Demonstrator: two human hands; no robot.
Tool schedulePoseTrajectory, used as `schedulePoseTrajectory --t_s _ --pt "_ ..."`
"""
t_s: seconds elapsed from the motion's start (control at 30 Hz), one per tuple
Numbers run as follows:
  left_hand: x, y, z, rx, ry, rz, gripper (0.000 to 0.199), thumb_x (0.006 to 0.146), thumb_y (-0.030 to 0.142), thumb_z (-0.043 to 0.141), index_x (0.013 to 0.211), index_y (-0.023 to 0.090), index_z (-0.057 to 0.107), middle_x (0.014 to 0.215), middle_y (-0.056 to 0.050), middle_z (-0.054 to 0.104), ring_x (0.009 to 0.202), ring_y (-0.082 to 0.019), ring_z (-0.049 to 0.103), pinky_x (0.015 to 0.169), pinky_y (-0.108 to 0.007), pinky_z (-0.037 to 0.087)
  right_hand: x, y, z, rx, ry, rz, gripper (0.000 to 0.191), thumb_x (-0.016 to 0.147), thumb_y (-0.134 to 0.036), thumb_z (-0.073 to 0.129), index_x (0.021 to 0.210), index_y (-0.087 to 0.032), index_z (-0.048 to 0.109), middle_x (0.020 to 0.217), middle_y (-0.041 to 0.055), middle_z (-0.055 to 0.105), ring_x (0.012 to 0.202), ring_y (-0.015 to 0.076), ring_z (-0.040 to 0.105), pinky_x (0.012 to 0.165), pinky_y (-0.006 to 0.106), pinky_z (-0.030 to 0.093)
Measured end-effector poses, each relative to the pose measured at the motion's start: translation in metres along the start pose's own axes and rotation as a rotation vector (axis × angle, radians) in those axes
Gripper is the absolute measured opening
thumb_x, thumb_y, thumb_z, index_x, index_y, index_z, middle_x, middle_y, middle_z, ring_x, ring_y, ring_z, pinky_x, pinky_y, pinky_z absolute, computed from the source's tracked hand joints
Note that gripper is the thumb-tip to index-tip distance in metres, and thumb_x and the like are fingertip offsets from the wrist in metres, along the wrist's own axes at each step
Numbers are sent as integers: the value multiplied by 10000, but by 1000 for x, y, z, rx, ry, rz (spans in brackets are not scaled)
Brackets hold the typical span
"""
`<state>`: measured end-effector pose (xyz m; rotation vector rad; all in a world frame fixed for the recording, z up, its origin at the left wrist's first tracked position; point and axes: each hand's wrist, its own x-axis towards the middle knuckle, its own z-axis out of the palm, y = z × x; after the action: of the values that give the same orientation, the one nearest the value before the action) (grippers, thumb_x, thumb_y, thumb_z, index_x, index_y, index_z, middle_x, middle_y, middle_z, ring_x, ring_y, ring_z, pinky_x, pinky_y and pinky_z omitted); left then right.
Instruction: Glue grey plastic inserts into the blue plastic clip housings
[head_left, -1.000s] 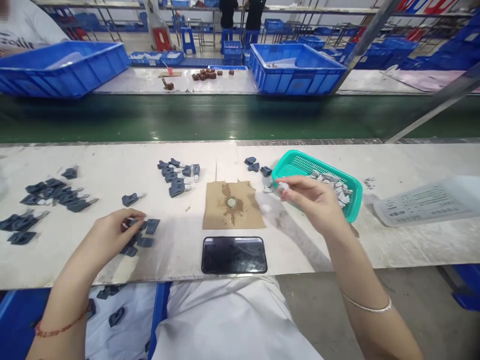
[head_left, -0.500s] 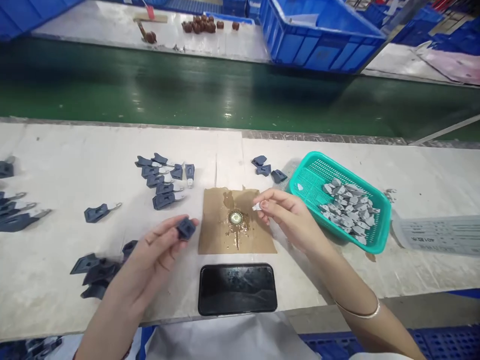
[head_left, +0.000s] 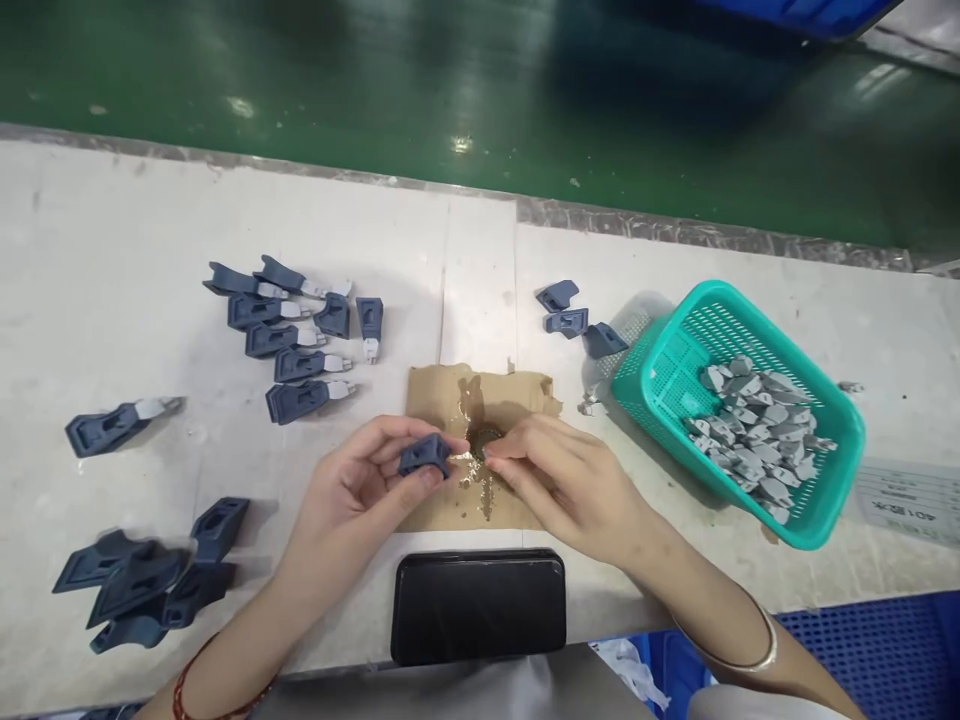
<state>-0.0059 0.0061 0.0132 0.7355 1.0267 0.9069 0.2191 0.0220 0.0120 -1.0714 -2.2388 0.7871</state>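
A dark blue plastic part [head_left: 424, 457] is pinched between the thumb and fingers of my left hand [head_left: 367, 485], over the left side of a brown cardboard piece [head_left: 435, 395]. My right hand [head_left: 577, 480] is closed in a pinch at the round, wet spot [head_left: 484, 440] in the cardboard's middle; its fingertips hide most of what they hold, only a small pale bit showing. The two hands are close but apart. A green basket [head_left: 652, 385] of small grey pieces [head_left: 757, 430] stands to the right.
Blue parts with grey tips [head_left: 300, 367] lie at the upper left, and a pile of blue parts [head_left: 142, 580] at the lower left. Several loose blue parts [head_left: 568, 322] sit beyond the cardboard. A black phone [head_left: 478, 607] lies at the near edge of the table [head_left: 480, 260].
My left hand has moved right with the blue part, and my right hand has come down onto the middle of the cardboard. The view has tilted downward.
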Motion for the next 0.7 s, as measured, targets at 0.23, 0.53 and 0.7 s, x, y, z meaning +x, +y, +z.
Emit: schedulePoseTrajectory --t_s 0.23,0.53,0.7 --pt "3 -5 2 72 51 82 244 879 93 733 1014 282 807 993 17 828 919 -128 789 847 -179 646 0 1 4 -152 -27 -76 105 1027 -110 534 965 -180 582 780 52 692 701 172 621 662 306 529" --pt "4 -1 3 138 19 141 271 870 101 759 1022 322 802 1008 31 838 981 -139 788 879 -192 641 -2 3 3 -55 7 -3 109 994 -94 577 984 -202 588 808 49 712 730 179 658 660 309 550" --pt "3 -2 4 159 8 156 302 881 79 740 1058 316 802 1037 16 836 998 -161 785 913 -245 649 -4 4 2 21 35 64 122 984 -104 592 998 -221 618 833 34 725 743 173 675 682 309 567"
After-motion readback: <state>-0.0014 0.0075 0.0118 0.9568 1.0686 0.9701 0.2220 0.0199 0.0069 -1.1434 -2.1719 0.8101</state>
